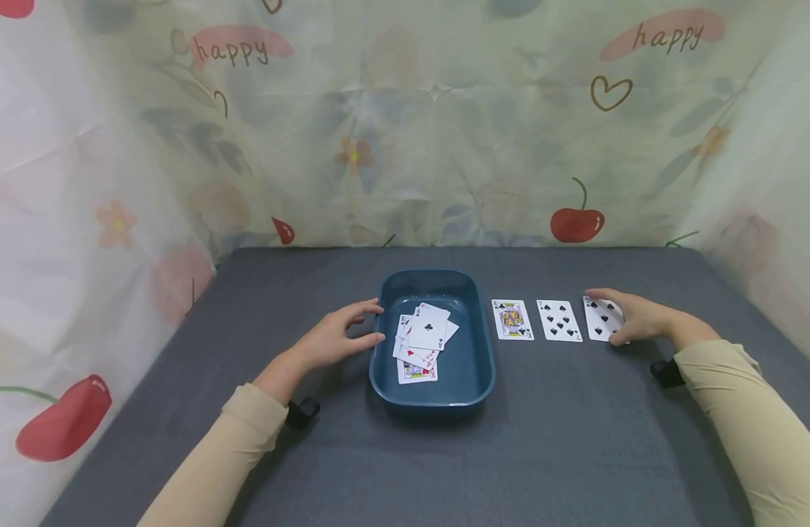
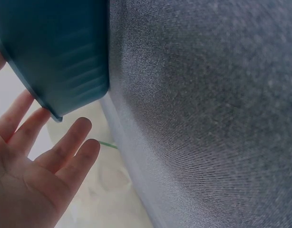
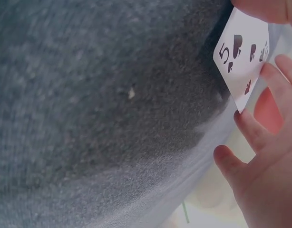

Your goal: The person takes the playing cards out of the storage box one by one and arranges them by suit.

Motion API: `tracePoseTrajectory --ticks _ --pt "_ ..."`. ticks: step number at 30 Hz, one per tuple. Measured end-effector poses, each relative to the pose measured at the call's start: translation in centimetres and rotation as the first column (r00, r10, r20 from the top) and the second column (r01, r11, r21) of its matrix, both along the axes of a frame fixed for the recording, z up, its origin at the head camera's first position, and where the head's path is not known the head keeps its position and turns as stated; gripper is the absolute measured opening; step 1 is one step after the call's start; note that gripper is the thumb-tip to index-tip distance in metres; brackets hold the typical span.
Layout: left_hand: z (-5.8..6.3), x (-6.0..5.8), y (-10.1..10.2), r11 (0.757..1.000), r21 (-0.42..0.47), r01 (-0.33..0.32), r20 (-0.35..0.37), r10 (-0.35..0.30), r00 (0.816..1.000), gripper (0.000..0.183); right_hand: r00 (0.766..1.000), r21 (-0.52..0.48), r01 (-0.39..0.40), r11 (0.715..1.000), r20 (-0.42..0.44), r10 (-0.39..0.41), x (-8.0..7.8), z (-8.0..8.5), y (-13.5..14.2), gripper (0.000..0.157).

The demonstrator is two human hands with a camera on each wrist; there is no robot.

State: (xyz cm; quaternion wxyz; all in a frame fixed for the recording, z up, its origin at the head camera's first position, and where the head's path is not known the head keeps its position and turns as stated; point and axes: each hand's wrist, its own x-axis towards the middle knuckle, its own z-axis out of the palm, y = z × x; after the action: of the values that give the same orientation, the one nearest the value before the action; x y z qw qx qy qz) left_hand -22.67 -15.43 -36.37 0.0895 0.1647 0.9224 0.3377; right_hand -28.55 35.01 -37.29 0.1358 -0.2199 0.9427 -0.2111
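Note:
My right hand [image 1: 645, 319] holds the five of spades playing card [image 1: 600, 319] by its edges, thumb at the near edge and fingertips at the far edge. Up close in the right wrist view, that five of spades [image 3: 246, 52] appears slanted between thumb and fingers. At the blue tray's [image 1: 485, 366] left side is my left hand [image 1: 327, 338], its fingers spread and relaxed, fingertips right at the rim. The left wrist view has the tray's outer wall [image 2: 65, 57] with the fingers alongside. Several face-up playing cards lie overlapping in the tray, an ace of clubs [image 1: 428, 331] on top.
Between the tray and my right hand, a king of clubs [image 1: 513, 320] and a seven of spades [image 1: 559, 320] lie face up in a row. Dark grey cloth [image 1: 550, 446] covers the table. A printed curtain [image 1: 438, 146] hangs behind and along the sides.

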Motion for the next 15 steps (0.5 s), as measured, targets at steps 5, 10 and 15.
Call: tracePoseTrajectory --ticks 5,10,15 --pt "0.2 0.2 0.1 1.0 0.004 0.002 0.001 -0.002 1.0 0.055 1.0 -0.001 0.005 1.0 0.009 -0.005 0.0 0.2 -0.3 0.083" --pt "0.2 0.2 0.0 1.0 0.006 0.003 0.006 -0.003 1.0 0.055 1.0 -0.01 -0.01 1.0 0.002 0.01 0.1 0.6 -1.3 0.082" --pt "0.2 0.1 0.0 1.0 0.003 0.002 0.007 -0.002 1.0 0.055 0.999 0.002 -0.044 0.999 -0.023 0.044 0.0 0.6 -2.6 0.081"
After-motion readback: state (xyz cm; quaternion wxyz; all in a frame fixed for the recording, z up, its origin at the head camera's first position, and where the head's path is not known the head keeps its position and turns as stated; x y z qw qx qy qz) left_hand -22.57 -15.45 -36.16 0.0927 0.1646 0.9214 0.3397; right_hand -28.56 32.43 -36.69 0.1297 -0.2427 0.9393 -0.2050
